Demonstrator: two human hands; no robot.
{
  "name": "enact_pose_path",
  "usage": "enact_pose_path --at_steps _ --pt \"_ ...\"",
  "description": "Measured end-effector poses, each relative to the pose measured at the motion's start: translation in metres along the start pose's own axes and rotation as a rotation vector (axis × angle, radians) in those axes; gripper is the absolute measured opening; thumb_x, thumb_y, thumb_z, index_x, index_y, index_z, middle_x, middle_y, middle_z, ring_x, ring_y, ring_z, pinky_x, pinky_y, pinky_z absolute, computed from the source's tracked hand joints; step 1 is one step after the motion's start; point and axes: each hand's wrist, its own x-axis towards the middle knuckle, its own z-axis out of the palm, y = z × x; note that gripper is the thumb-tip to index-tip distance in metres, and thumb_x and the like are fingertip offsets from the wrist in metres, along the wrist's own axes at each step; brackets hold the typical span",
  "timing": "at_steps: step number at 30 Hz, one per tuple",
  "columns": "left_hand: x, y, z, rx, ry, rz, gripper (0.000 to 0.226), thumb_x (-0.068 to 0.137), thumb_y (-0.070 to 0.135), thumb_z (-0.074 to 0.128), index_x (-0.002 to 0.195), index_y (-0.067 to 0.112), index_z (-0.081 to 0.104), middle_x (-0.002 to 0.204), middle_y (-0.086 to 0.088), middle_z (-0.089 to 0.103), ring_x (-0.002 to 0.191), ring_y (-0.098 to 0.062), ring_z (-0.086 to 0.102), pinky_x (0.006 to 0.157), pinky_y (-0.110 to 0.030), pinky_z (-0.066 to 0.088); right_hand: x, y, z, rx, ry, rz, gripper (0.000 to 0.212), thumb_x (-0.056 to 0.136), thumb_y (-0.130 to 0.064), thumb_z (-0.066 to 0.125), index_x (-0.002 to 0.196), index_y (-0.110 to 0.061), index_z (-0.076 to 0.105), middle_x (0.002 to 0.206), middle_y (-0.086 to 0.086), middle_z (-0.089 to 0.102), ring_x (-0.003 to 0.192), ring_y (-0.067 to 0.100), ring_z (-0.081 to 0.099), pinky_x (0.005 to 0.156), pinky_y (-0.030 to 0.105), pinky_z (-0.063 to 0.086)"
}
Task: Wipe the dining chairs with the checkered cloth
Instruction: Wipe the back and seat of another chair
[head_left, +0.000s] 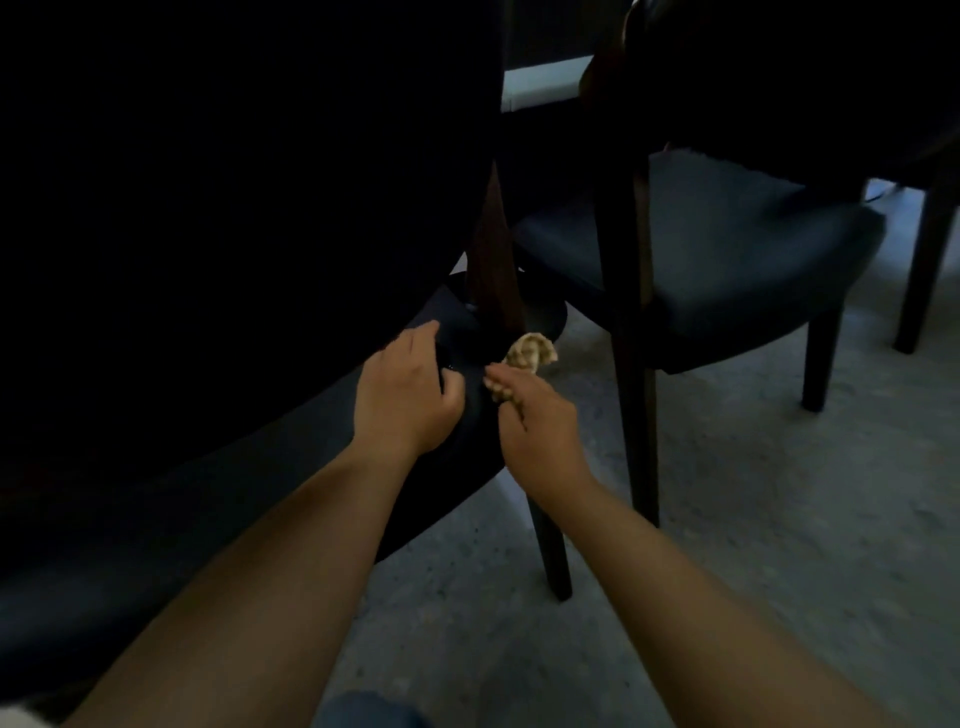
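right hand (540, 436) presses checkered cloth (530, 352) against chair seat (291, 467).

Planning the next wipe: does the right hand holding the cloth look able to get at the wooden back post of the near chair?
Probably yes: the right hand holds the checkered cloth just below the dark wooden post, nothing between them.

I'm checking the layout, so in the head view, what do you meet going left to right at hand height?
Near chair's seat → left hand → checkered cloth gripped in right hand → second chair's dark seat.
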Motion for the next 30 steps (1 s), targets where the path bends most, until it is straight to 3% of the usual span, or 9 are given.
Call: enact_pose_path --at_steps 3,4,8,12,15,21,24,27,30 --pt "-0.007 0.01 -0.008 0.032 -0.049 -0.024 0.051 0.09 0.021 0.051 0.139 0.007 0.044 0.129 -0.015 0.058 0.11 -0.032 0.058 0.091 -0.04 0.042 -0.011 -0.005 -0.022 0.064 -0.055 0.118 0.036 0.094 -0.002 0.045 0.12 -0.016 0.064 0.11 0.004 0.067 0.077 -0.005 0.059 0.073 0.008 0.047" --pt "-0.009 0.015 -0.011 0.032 -0.072 -0.021 0.05 0.09 0.021 0.05 0.139 0.01 0.044 0.13 -0.013 0.057 0.111 -0.031 0.056 0.09 -0.039 0.042 -0.013 -0.009 -0.03 0.103 -0.042 0.146 0.036 0.094 -0.002 0.044 0.119 -0.017 0.065 0.107 0.003 0.068 0.075 -0.005 0.059 0.07 0.005 0.046" --pt "-0.018 0.038 -0.049 -0.071 0.009 0.094 0.037 0.088 0.024 0.052 0.123 0.015 0.058 0.128 -0.008 0.058 0.118 -0.024 0.054 0.088 -0.035 0.045 -0.01 -0.052 -0.067 0.24 0.084 0.075 0.04 0.092 0.0 0.042 0.115 -0.023 0.067 0.105 -0.012 0.066 0.095 -0.005 0.061 0.083 0.01 0.049" --pt "-0.041 0.06 -0.111 -0.162 0.024 0.267 0.035 0.087 0.022 0.058 0.121 0.013 0.058 0.114 -0.002 0.059 0.102 -0.022 0.06 0.074 -0.026 0.045 0.006 -0.124 -0.101 0.351 0.127 -0.136 0.043 0.09 0.0 0.041 0.111 -0.027 0.067 0.096 -0.016 0.068 0.082 -0.003 0.064 0.071 0.013 0.051" --pt "-0.057 0.078 -0.165 -0.054 0.067 0.476 0.032 0.079 0.015 0.066 0.11 0.007 0.069 0.099 -0.007 0.068 0.09 -0.026 0.066 0.061 -0.027 0.053 0.016 -0.18 -0.115 0.396 0.159 -0.308 0.041 0.086 -0.004 0.043 0.114 -0.019 0.068 0.11 -0.013 0.067 0.105 -0.002 0.061 0.091 0.018 0.049" --pt "-0.056 0.09 -0.284 0.012 0.372 0.583 0.029 0.086 0.014 0.054 0.11 0.006 0.069 0.112 -0.006 0.067 0.101 -0.021 0.065 0.054 -0.035 0.055 0.037 -0.257 -0.125 0.464 0.274 -0.493 0.039 0.085 0.001 0.044 0.114 -0.012 0.068 0.11 -0.005 0.068 0.105 0.004 0.062 0.094 0.026 0.049" --pt "-0.059 0.092 -0.321 0.166 0.482 0.661 0.024 0.086 0.012 0.056 0.104 0.005 0.07 0.106 -0.008 0.068 0.1 -0.024 0.064 0.061 -0.035 0.053 0.043 -0.282 -0.118 0.442 0.147 -0.56 0.037 0.084 -0.003 0.043 0.11 -0.013 0.068 0.103 -0.005 0.07 0.098 0.006 0.064 0.089 0.028 0.051" --pt "-0.053 0.087 -0.355 0.336 0.49 0.582 0.025 0.085 0.019 0.055 0.103 0.007 0.068 0.103 -0.008 0.067 0.097 -0.027 0.061 0.074 -0.041 0.05 0.046 -0.292 -0.106 0.191 -0.023 -0.67 0.026 0.083 -0.012 0.042 0.086 -0.015 0.068 0.075 -0.009 0.065 0.072 0.003 0.06 0.067 0.021 0.048" --pt "-0.043 0.083 -0.374 0.477 0.312 0.271 0.039 0.089 0.044 0.036 0.106 0.019 0.061 0.091 0.001 0.064 0.083 -0.019 0.06 0.071 -0.038 0.048 0.053 -0.295 -0.106 0.144 -0.045 -0.712 0.025 0.082 -0.017 0.042 0.077 -0.013 0.066 0.068 -0.008 0.063 0.065 0.003 0.058 0.06 0.015 0.044"
